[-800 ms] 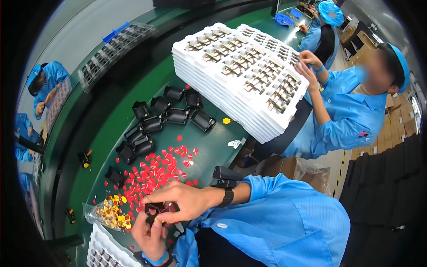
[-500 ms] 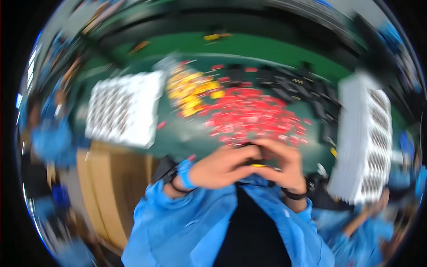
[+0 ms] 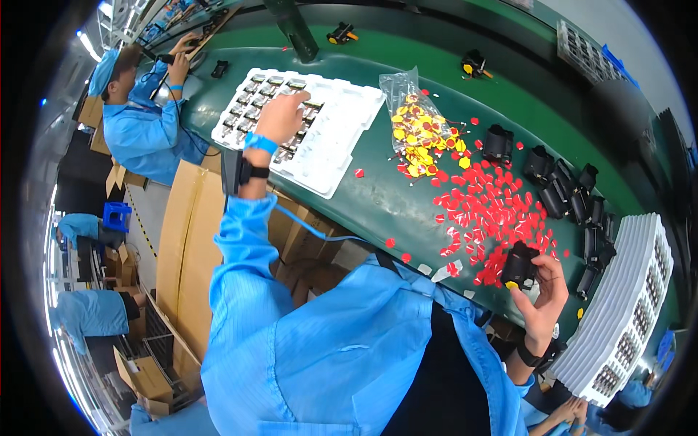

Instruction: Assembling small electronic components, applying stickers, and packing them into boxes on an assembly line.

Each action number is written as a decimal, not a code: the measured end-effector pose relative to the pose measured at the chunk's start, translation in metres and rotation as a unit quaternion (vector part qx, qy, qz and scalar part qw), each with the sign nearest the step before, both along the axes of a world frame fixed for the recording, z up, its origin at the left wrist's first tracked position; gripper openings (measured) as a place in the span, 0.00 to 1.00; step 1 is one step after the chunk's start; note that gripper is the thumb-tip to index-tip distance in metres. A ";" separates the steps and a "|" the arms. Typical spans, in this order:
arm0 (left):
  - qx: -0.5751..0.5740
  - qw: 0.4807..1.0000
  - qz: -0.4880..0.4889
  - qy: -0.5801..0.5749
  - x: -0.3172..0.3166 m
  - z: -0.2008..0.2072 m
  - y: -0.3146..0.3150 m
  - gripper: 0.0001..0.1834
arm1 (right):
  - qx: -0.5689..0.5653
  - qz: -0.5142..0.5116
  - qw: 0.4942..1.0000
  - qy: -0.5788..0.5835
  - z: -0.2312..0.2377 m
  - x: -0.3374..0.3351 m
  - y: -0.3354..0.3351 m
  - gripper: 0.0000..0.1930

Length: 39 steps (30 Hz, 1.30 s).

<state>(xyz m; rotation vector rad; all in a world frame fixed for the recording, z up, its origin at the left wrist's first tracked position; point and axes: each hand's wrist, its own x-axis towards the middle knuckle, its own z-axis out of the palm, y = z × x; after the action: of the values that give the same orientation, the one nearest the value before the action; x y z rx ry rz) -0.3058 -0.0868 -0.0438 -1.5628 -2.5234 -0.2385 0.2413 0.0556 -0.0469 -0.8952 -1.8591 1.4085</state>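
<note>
A worker in a blue smock spans a green worktable (image 3: 363,200), arms spread wide. The right hand (image 3: 547,299) grasps a black plastic housing (image 3: 518,263) between thumb and fingers at the near right, a yellow disc showing at its near end. The left hand (image 3: 280,120) lies over a white molded tray (image 3: 342,138) at the left, fingers curled among small metal-and-black parts; whether they grip one cannot be told.

The work looks well short of finished — one housing in hand, a cluster of black housings (image 3: 558,196) waiting at the far right, and the tray's left cells loaded while its right side shows white plastic. Red film pieces (image 3: 502,211) lie strewn across the middle, beside yellow discs (image 3: 464,163) spilling from a clear plastic bag (image 3: 396,83). Loaded trays stand in a stack (image 3: 600,312) at the right.

No brand or label is legible — white paper scraps (image 3: 446,271) near the table's edge carry nothing readable.
</note>
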 end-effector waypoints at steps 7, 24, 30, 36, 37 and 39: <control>-0.119 0.988 -0.090 -0.030 -0.067 -0.029 0.043 0.09 | 0.109 0.085 0.988 -0.064 0.003 0.002 0.008 0.28; 0.036 0.773 -0.630 -0.058 0.320 0.048 0.064 0.21 | 0.219 0.147 0.964 -0.042 0.026 -0.001 -0.032 0.44; 0.080 0.746 -0.605 -0.268 0.335 0.024 0.078 0.26 | 0.224 0.052 0.973 -0.034 0.022 0.025 -0.028 0.34; 0.052 0.906 -0.353 -0.228 0.357 -0.025 0.095 0.47 | 0.087 -0.103 0.977 0.164 -0.005 0.052 -0.006 0.31; 0.042 0.905 -0.363 -0.217 0.358 -0.032 0.097 0.46 | 0.085 -0.100 0.978 0.163 -0.005 0.051 -0.003 0.31; 0.038 0.889 -0.372 -0.263 0.358 -0.030 0.095 0.42 | 0.156 -0.079 0.980 0.094 -0.002 0.049 0.001 0.30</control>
<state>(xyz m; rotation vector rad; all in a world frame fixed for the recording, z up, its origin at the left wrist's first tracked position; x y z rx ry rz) 0.0524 0.0081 -0.0737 -2.6479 -2.0153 -0.9504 0.2906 0.0569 -0.0485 -0.7089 -1.7611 1.0326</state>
